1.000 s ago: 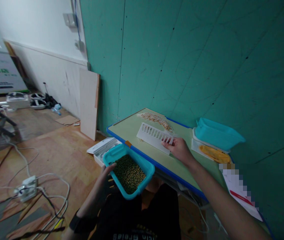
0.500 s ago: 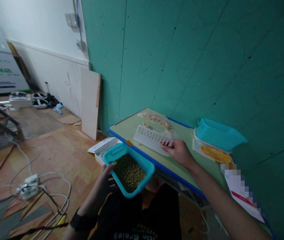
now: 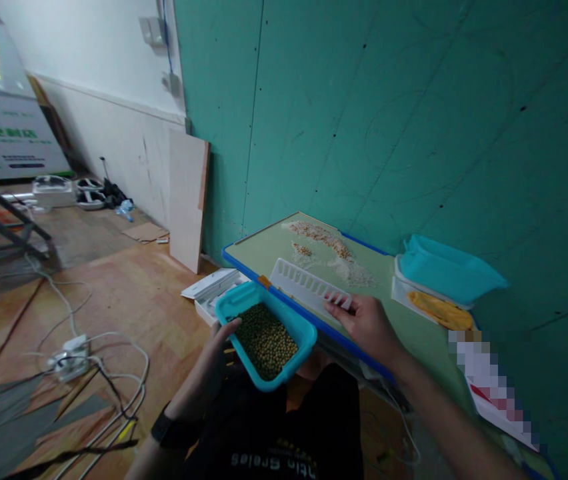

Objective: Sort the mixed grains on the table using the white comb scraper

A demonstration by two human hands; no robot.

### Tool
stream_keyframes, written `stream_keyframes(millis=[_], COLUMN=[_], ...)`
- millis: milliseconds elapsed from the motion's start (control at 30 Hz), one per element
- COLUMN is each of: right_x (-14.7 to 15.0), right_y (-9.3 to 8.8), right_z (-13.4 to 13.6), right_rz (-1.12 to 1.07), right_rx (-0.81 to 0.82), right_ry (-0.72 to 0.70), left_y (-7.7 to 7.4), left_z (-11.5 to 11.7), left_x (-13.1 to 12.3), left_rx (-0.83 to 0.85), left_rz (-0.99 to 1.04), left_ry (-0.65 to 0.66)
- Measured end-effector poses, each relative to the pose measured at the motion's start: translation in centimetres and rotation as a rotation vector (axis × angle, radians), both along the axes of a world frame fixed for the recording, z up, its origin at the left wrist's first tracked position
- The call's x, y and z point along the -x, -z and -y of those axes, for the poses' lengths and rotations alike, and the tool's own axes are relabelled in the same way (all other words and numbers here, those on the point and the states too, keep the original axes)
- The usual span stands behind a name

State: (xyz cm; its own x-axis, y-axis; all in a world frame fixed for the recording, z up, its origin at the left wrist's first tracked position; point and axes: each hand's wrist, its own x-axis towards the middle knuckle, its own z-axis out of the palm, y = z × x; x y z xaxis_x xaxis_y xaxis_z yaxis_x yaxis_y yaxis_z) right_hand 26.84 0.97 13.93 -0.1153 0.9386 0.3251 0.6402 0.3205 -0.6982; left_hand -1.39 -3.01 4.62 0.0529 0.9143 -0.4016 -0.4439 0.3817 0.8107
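Observation:
My left hand grips the near left rim of a turquoise plastic basin, thumb over the edge. Dark green beans and tan beans fill its lower part. The basin is held below the front edge of a pale green table with a blue rim. A white slotted plastic strip is pinched at its right end by my right hand. It stands along the table's front edge, just above the basin. Behind the strip, tan beans and whitish grains lie scattered on the tabletop.
At the table's right stand another turquoise container and a yellow cloth-like item on a white tray. An open white box sits left of the basin. Cables and a power strip lie on the floor. A green wall rises behind.
The white strip has moved toward me, up to the table's front edge, leaving the scattered grains behind it. My left hand still holds the basin. The view has shifted slightly.

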Motion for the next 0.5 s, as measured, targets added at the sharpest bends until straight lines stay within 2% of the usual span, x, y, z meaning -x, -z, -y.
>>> stream_keyframes(millis=[167, 267, 500], right_x=[1.2, 1.5, 2.2], right_y=[-0.1, 0.1, 0.6], right_z=[1.8, 2.3, 1.6], right_rz=[0.134, 0.186, 0.272], right_rx=[-0.074, -0.107, -0.143], right_ry=[-0.009, -0.034, -0.097], left_y=[-0.3, -0.2, -0.6], left_z=[0.1, 0.0, 0.3], left_x=[-0.4, -0.4, -0.3], left_rx=[0.001, -0.005, -0.009], left_rz=[0.035, 0.023, 0.068], left_ry=[-0.032, -0.002, 0.031])
